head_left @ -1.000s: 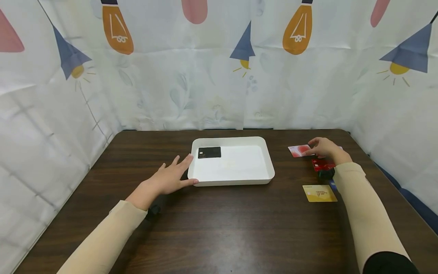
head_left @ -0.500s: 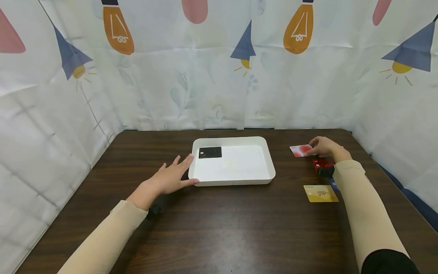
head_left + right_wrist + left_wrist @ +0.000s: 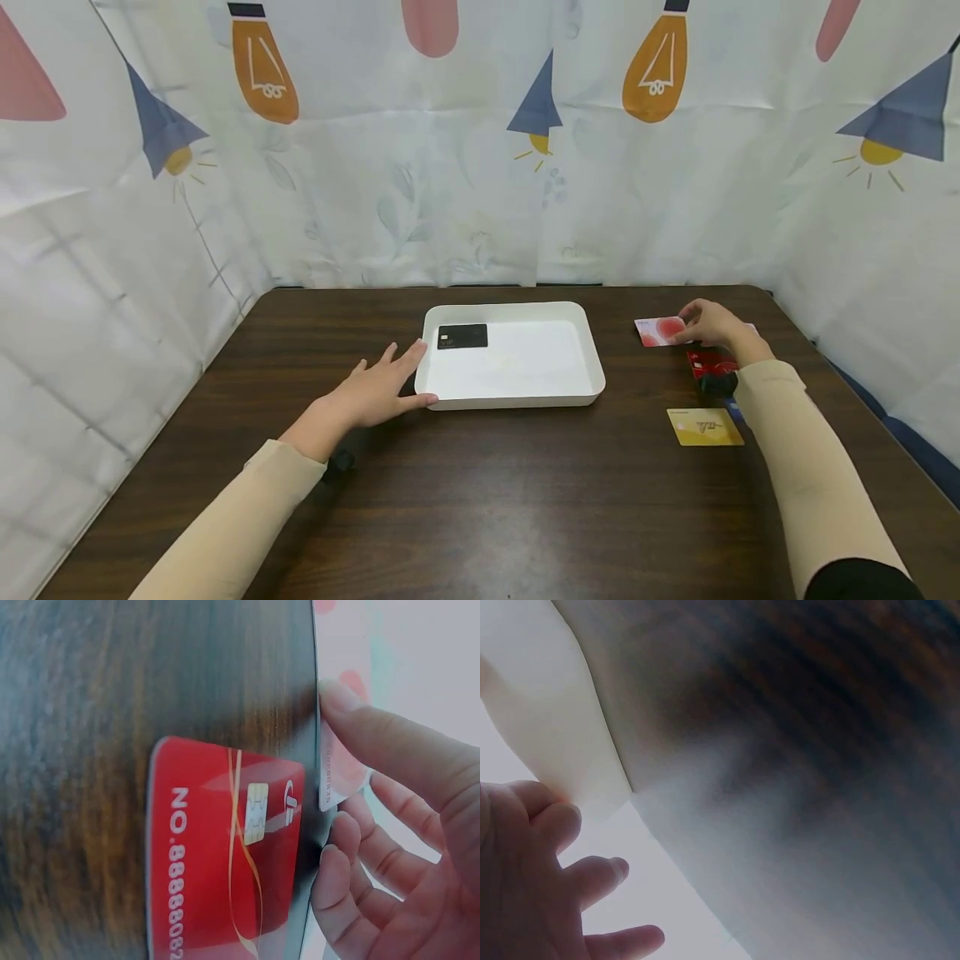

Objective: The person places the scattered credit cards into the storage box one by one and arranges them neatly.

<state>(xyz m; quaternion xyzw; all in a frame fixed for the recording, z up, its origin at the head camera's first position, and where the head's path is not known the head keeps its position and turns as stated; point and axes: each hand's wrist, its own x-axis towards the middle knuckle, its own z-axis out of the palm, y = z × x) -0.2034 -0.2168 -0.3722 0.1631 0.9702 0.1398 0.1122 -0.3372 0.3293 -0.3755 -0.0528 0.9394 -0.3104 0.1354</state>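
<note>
In the head view my left hand (image 3: 367,393) rests against the left side of a white tray (image 3: 517,401), fingers spread and straight. The left wrist view shows those fingers (image 3: 604,881) at the tray's pale wall (image 3: 570,720). A black card (image 3: 462,336) lies inside the tray, at its upper left. At the far right of the table, my right hand (image 3: 714,323) pinches a pink and white bank card (image 3: 657,331). In the right wrist view, the thumb lies on that card's face and the other fingers are curled at its edge.
Nearer than the pink card lie a red card (image 3: 217,847), a gold card (image 3: 705,427) and a blue card (image 3: 734,409), the last partly hidden by the right sleeve. A pale card edge (image 3: 752,327) shows behind the right hand. Printed curtains (image 3: 480,192) surround the dark wooden table (image 3: 480,508).
Both hands stay nearly in place, the left on the tray and the right at the pink card. The whole view shifts slightly.
</note>
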